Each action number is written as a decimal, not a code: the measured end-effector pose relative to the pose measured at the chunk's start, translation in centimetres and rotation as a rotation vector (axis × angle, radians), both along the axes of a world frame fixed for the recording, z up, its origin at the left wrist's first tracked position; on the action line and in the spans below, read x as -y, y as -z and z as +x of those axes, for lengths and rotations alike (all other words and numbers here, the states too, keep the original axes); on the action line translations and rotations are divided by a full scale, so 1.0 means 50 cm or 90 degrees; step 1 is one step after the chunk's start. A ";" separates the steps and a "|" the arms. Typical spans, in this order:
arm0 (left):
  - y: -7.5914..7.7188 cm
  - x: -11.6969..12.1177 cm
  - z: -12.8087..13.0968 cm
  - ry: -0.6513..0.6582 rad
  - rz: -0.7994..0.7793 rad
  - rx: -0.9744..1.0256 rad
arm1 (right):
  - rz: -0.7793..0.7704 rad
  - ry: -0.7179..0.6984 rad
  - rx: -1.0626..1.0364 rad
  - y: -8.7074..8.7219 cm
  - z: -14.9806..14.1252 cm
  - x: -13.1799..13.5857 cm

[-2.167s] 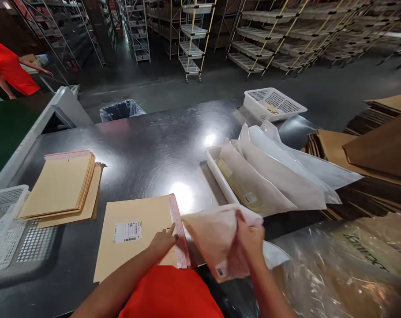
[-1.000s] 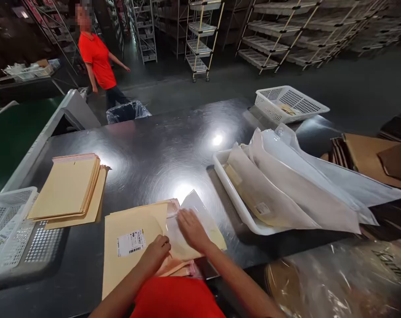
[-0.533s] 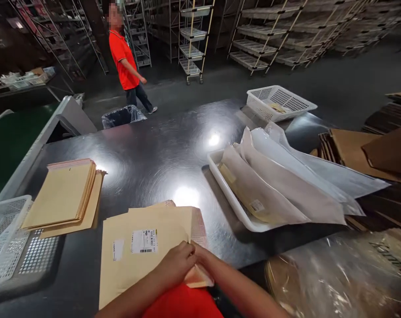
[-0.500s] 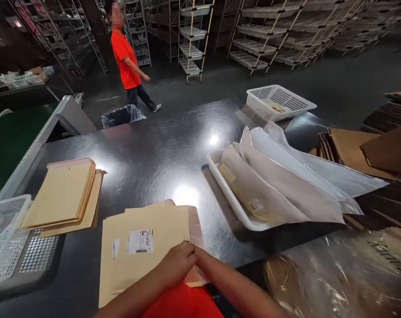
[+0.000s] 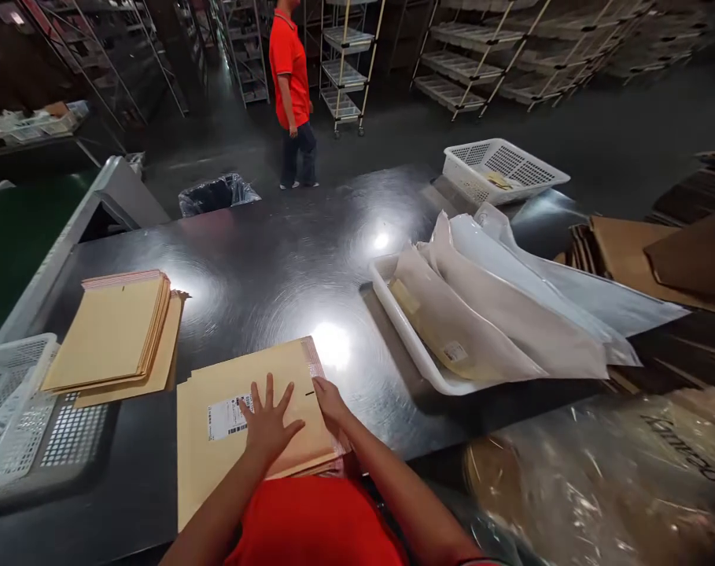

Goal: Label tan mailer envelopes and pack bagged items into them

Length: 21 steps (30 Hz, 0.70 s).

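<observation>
A stack of tan padded envelopes lies in front of me on the metal table. The top envelope has a white printed shipping label and a pinkish flap strip along its right edge. My left hand lies flat on this envelope with fingers spread, partly over the label. My right hand grips the envelope's right edge near the strip; some of its fingers are hidden.
More padded envelopes are stacked at left beside a white basket. At right, a white tray holds large translucent bags. Behind it stands another basket, with cardboard farther right. A person stands beyond the table.
My hands have separated: the left now lies flat on the top envelope, the right holds its edge. That envelope sits askew over the stack. The person in red has moved right.
</observation>
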<state>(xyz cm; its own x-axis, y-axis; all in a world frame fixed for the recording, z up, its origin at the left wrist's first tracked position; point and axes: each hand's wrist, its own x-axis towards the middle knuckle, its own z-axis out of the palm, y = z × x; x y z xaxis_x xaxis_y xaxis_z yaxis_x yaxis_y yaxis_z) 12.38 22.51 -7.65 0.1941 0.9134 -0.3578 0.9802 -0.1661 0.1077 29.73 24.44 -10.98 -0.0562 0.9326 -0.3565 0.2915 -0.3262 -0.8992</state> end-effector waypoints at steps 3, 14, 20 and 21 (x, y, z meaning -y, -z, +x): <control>0.030 0.009 0.013 0.058 0.040 -0.053 | 0.027 0.000 0.093 -0.009 0.073 0.064; 0.052 0.007 0.001 0.128 0.102 -0.077 | 0.188 -0.361 0.436 -0.018 0.105 0.231; 0.055 0.016 -0.004 0.085 0.106 -0.067 | 0.223 0.328 0.166 -0.073 0.177 0.138; 0.055 0.016 -0.005 0.084 0.101 -0.064 | 0.233 0.416 0.181 -0.095 0.209 0.124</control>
<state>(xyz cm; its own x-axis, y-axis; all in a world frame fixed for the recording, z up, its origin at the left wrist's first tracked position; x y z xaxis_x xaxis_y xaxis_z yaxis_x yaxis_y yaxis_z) 12.13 21.69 -10.41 0.2858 0.9290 -0.2352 0.9535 -0.3003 -0.0272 40.18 18.26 -6.24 0.5884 0.8063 0.0600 0.3779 -0.2086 -0.9020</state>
